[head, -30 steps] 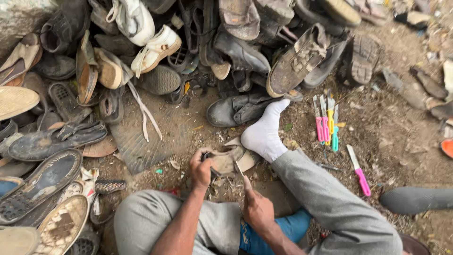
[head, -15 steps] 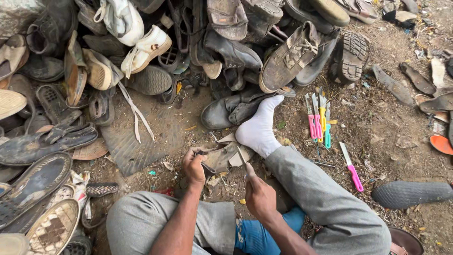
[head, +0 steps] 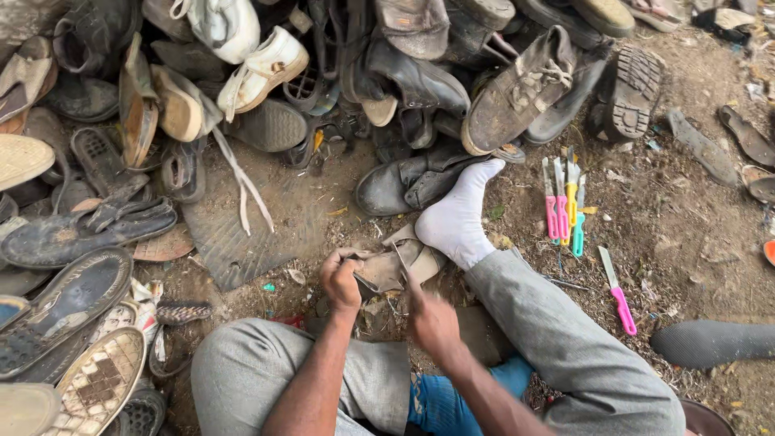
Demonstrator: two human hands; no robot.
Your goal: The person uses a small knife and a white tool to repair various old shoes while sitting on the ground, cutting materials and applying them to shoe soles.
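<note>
My left hand (head: 341, 280) grips the near edge of a worn tan shoe sole piece (head: 397, 265) that lies on the dirt between my legs, pinned at its far end under my white-socked foot (head: 457, 220). My right hand (head: 430, 320) is closed, blurred, just right of the piece, holding a thin dark blade or tool whose tip (head: 400, 260) touches the sole. My grey trouser legs (head: 557, 331) frame both hands.
A big heap of old shoes and sandals (head: 339, 89) fills the top and left. Several coloured-handled knives (head: 563, 208) stand in the dirt at right, a pink-handled one (head: 619, 282) lying nearer. A black ribbed mat (head: 242, 226) lies left of my hands.
The view has shifted slightly. My right hand has moved down and back along the sole piece with the tool; my left hand keeps its grip.
</note>
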